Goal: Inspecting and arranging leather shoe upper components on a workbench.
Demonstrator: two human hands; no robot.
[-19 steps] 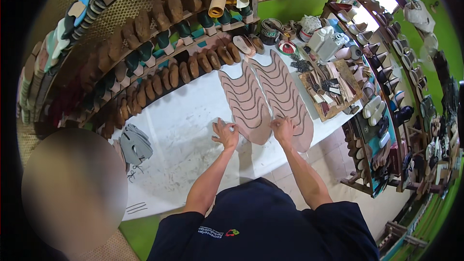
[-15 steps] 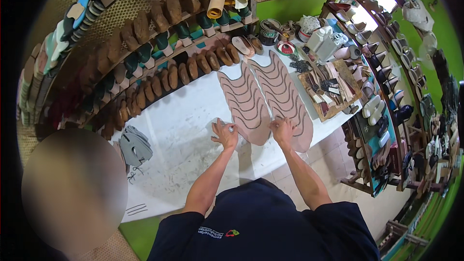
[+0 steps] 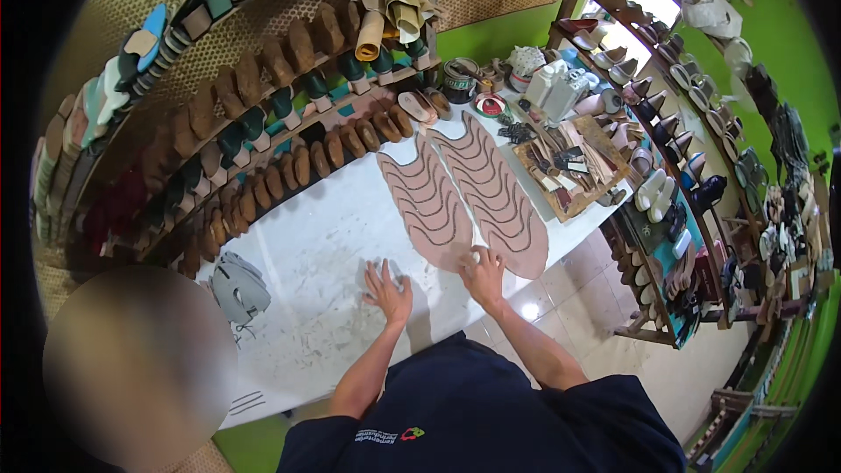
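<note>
Two long pinkish-brown sheets, likely leather, lie side by side on the white table: the left sheet [image 3: 448, 250] and the right sheet [image 3: 526, 260]. Dark wavy strips run across both in rows. My right hand [image 3: 484, 278] is closed, fingertips down at the near end of the left sheet, close to the gap between the two. What it pinches, if anything, is hidden. To the left, my left hand [image 3: 388, 296] rests over the bare tabletop with its fingers spread and holds nothing.
The white table [image 3: 307, 228] carries a grey folded piece [image 3: 238, 287] at left and a board [image 3: 604, 153] of strips and tools at right. Brown shoe lasts [image 3: 320, 160] line the back rack. A tin can [image 3: 460, 81] stands behind; shoe racks [image 3: 674, 123] fill the right.
Both hands have drawn nearer to me and slightly left. My left hand has gone from a pinch beside the left sheet to spread fingers; my right has left the right sheet's middle.
</note>
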